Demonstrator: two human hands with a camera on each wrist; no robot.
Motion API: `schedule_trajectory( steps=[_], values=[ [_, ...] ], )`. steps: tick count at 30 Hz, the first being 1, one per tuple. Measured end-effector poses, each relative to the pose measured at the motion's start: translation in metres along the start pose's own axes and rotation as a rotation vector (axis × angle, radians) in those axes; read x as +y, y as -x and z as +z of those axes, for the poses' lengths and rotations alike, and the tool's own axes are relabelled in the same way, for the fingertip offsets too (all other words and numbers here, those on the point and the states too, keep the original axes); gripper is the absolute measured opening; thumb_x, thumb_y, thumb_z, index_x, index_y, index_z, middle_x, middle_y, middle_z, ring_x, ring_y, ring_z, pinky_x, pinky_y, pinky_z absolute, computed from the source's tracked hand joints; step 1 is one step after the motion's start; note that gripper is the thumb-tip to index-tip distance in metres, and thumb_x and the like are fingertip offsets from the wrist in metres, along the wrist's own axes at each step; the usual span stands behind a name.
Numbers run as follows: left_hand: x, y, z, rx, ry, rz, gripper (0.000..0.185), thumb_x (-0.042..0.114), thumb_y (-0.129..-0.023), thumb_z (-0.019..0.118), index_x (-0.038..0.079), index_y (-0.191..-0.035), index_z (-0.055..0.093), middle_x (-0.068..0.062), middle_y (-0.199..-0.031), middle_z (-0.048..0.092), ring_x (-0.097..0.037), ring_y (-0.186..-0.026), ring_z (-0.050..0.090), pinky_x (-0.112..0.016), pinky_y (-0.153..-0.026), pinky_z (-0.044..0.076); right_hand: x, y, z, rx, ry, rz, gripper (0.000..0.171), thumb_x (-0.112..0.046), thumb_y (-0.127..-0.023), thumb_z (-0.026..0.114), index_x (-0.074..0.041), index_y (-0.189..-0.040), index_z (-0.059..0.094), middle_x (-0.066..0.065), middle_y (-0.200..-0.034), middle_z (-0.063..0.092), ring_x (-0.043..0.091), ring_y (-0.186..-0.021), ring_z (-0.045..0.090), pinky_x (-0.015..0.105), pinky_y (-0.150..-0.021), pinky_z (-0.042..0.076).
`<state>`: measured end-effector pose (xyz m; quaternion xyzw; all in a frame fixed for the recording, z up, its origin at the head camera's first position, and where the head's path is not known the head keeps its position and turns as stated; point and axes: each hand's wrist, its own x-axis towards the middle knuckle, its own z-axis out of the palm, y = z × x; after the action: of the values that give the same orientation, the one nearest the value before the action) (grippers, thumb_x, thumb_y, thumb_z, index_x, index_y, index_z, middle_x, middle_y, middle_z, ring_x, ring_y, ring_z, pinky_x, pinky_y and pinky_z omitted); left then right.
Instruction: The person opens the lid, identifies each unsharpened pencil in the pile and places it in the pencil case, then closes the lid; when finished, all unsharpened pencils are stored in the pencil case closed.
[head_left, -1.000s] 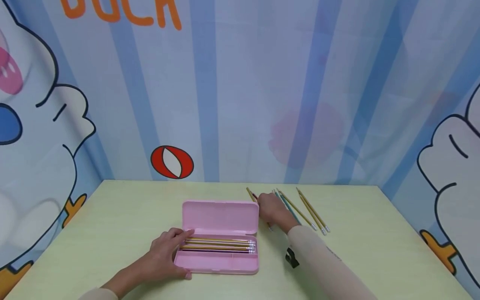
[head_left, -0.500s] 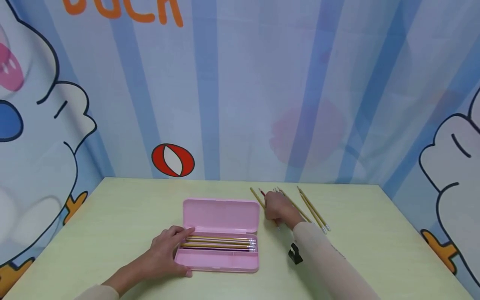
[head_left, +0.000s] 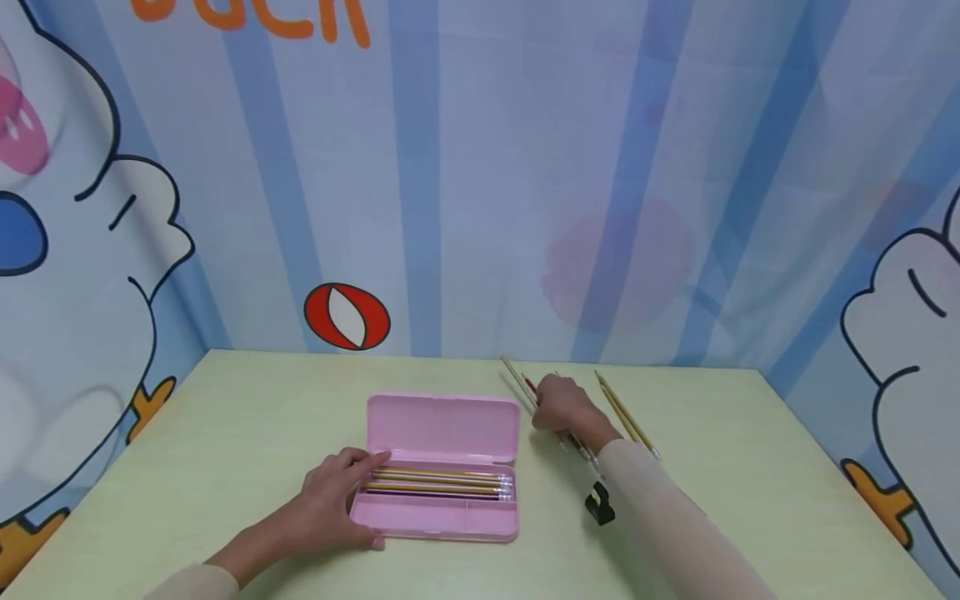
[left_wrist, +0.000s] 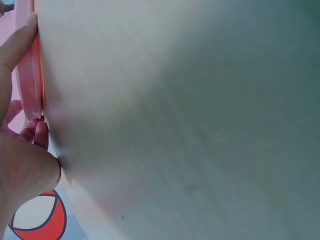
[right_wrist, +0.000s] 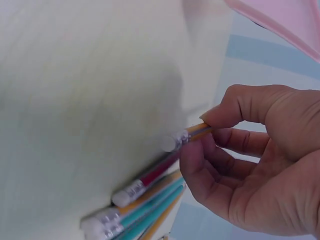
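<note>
My left hand (head_left: 326, 500) grips the left end of an open pink pencil case (head_left: 420, 523), thumb at its front side and fingers at the back. Several yellow pencils (head_left: 435, 478) lie side by side in its rear compartment, erasers to the right. Right of the case, my right hand (head_left: 573, 410) pinches a yellow pencil (right_wrist: 199, 131) between thumb and fingers near its eraser end. Just below those fingers is a dark red pencil (right_wrist: 156, 172); whether they touch it I cannot tell. Teal pencils (right_wrist: 155, 205) lie beside it, partly hidden by the hand.
Two yellow pencils (head_left: 628, 412) lie together right of my right hand. A small black object (head_left: 600, 504) shows by the right sleeve. The pale yellow table (head_left: 285, 392) ends at a striped blue curtain (head_left: 480, 183) with cartoon prints.
My right hand has shifted slightly right, over the loose pencils. The yellow pencil in it has come up off the table and tilts. My left hand stays on the pencil case.
</note>
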<state>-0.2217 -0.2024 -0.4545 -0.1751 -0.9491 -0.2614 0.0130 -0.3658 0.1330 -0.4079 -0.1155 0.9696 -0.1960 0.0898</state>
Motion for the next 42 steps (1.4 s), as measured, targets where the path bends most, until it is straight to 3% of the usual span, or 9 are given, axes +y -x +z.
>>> schedule_trajectory(
  steps=[3,6,10,13,15,19,22,30,42],
  values=[
    [0.000,-0.001,-0.001,0.003,-0.001,0.005,0.104,0.047,-0.057,0.095,0.018,-0.147,0.050,-0.001,-0.126,0.052,-0.023,-0.115,0.048,-0.054,-0.098,0.036,0.001,0.004,-0.009,-0.014,-0.045,-0.008,0.029,0.007,-0.068,0.049,-0.015,-0.052,0.039,-0.003,-0.048,0.035,0.009,-0.042,0.033,0.023,-0.041,0.028],
    [0.000,-0.001,-0.001,0.011,0.001,0.013,0.104,0.046,-0.057,0.095,0.017,-0.146,0.051,-0.001,-0.125,0.053,-0.023,-0.114,0.048,-0.054,-0.097,0.036,0.002,0.007,-0.017,-0.030,-0.082,-0.027,0.017,0.009,-0.069,0.050,-0.005,-0.067,0.059,0.004,-0.063,0.055,0.010,-0.045,0.043,0.022,-0.043,0.035],
    [0.000,0.000,0.000,0.014,-0.002,0.015,0.104,0.046,-0.056,0.095,0.017,-0.146,0.051,-0.002,-0.126,0.053,-0.024,-0.115,0.049,-0.055,-0.097,0.036,0.004,0.010,-0.024,-0.052,-0.111,-0.054,0.035,0.010,-0.075,0.054,0.006,-0.106,0.068,0.018,-0.097,0.069,0.012,-0.052,0.052,0.023,-0.047,0.041],
    [0.000,0.000,0.000,0.011,-0.003,0.014,0.104,0.047,-0.056,0.095,0.018,-0.146,0.051,-0.003,-0.127,0.053,-0.025,-0.116,0.049,-0.055,-0.098,0.036,0.004,0.012,-0.028,-0.048,-0.105,-0.080,0.044,0.010,-0.077,0.056,0.006,-0.120,0.065,0.021,-0.109,0.069,0.014,-0.059,0.056,0.024,-0.051,0.042],
    [0.000,0.000,0.000,0.013,-0.004,0.016,0.104,0.046,-0.056,0.095,0.017,-0.146,0.051,-0.003,-0.127,0.053,-0.025,-0.116,0.049,-0.055,-0.097,0.036,0.005,0.014,-0.031,-0.050,-0.133,-0.095,0.047,0.010,-0.080,0.056,0.006,-0.126,0.062,0.021,-0.107,0.069,0.014,-0.059,0.056,0.025,-0.052,0.042],
    [-0.001,0.000,0.000,0.017,-0.006,0.024,0.105,0.047,-0.056,0.095,0.017,-0.146,0.051,-0.003,-0.126,0.053,-0.025,-0.115,0.049,-0.054,-0.096,0.037,0.004,0.018,-0.038,-0.060,-0.211,-0.109,0.054,0.008,-0.085,0.055,0.003,-0.139,0.053,0.007,-0.071,0.062,0.011,-0.049,0.044,0.026,-0.051,0.035],
    [-0.001,0.000,0.001,0.020,-0.003,0.028,0.105,0.047,-0.055,0.095,0.017,-0.145,0.052,-0.003,-0.126,0.053,-0.025,-0.115,0.049,-0.053,-0.095,0.037,0.001,0.022,-0.044,-0.067,-0.265,-0.122,0.056,0.007,-0.088,0.054,0.001,-0.144,0.048,0.002,-0.061,0.050,0.011,-0.047,0.041,0.027,-0.052,0.035],
    [-0.001,0.000,0.001,0.034,-0.003,0.041,0.104,0.046,-0.056,0.095,0.015,-0.145,0.052,-0.002,-0.124,0.054,-0.023,-0.112,0.050,-0.052,-0.094,0.037,-0.008,0.035,-0.064,-0.021,-0.287,-0.262,0.049,0.000,-0.094,0.058,-0.002,-0.143,0.051,0.014,-0.096,0.068,0.018,-0.073,0.062,0.033,-0.068,0.050],
    [-0.002,0.000,0.001,0.015,0.009,0.018,0.106,0.047,-0.055,0.095,0.017,-0.146,0.051,-0.003,-0.126,0.053,-0.025,-0.115,0.049,-0.054,-0.096,0.036,-0.040,0.056,-0.068,-0.067,-0.231,-0.525,0.046,0.001,-0.093,0.062,-0.005,-0.138,0.058,0.011,-0.099,0.067,0.015,-0.085,0.061,0.031,-0.073,0.051]
  ],
)
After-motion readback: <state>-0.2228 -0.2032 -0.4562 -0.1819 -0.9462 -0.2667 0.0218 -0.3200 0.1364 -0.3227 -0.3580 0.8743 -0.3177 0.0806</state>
